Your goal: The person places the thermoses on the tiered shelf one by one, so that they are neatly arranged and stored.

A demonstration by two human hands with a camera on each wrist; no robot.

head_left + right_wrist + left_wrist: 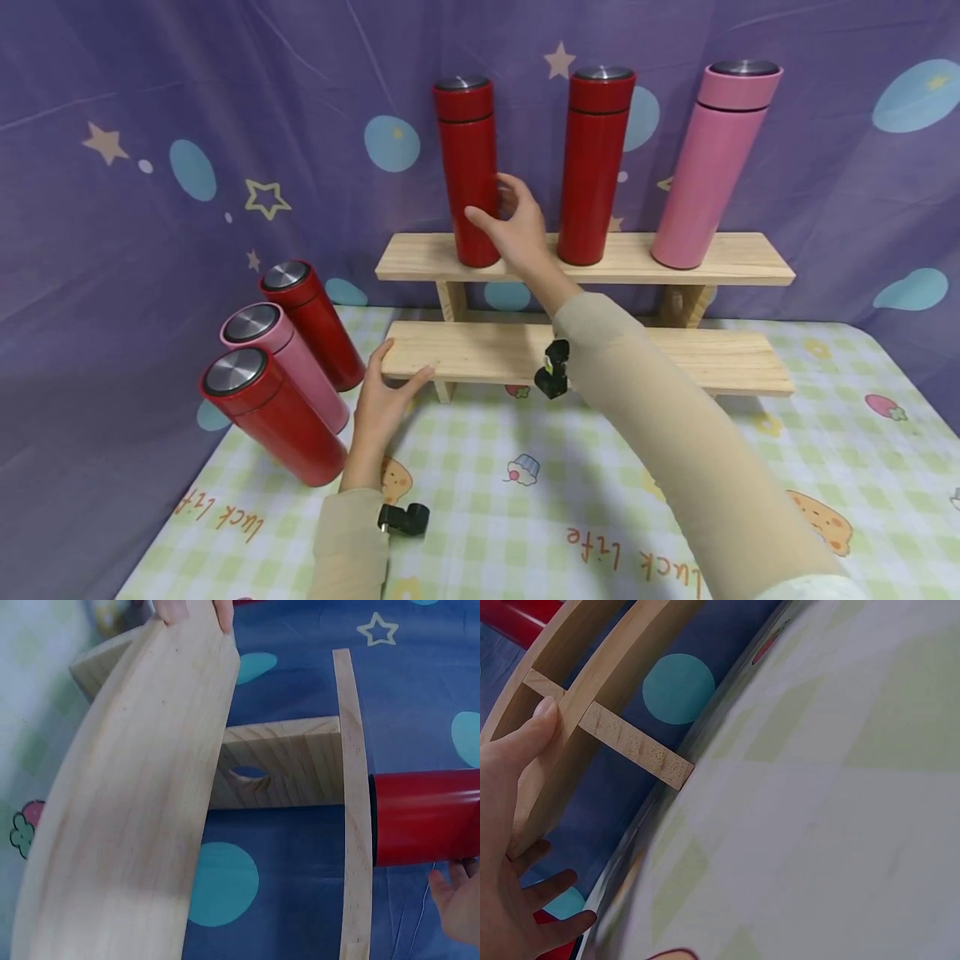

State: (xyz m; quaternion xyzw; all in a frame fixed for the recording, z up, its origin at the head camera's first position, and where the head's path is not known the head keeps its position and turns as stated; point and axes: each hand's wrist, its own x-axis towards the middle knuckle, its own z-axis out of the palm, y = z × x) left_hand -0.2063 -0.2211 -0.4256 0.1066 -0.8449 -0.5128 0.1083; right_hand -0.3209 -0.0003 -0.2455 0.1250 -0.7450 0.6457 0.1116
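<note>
A two-tier wooden shelf (465,346) stands on the table. On its upper board are two red thermos bottles and a pink thermos bottle (712,171), all upright. My right hand (521,233) holds the leftmost red thermos bottle (467,158) low on its body, thumb across the front and fingers at the right side, partly hidden. The bottle's base meets the upper board in the right wrist view. My left hand (378,408) grips the left end of the lower board, thumb at the front edge; in the left wrist view its other fingers (551,889) spread past the board.
Left of the shelf stand a red bottle (311,325), a pink bottle (288,362) and another red bottle (273,417), close together. A second red bottle (596,167) is mid-shelf. A checked cloth (525,517) covers the table; a purple curtain (300,100) hangs behind.
</note>
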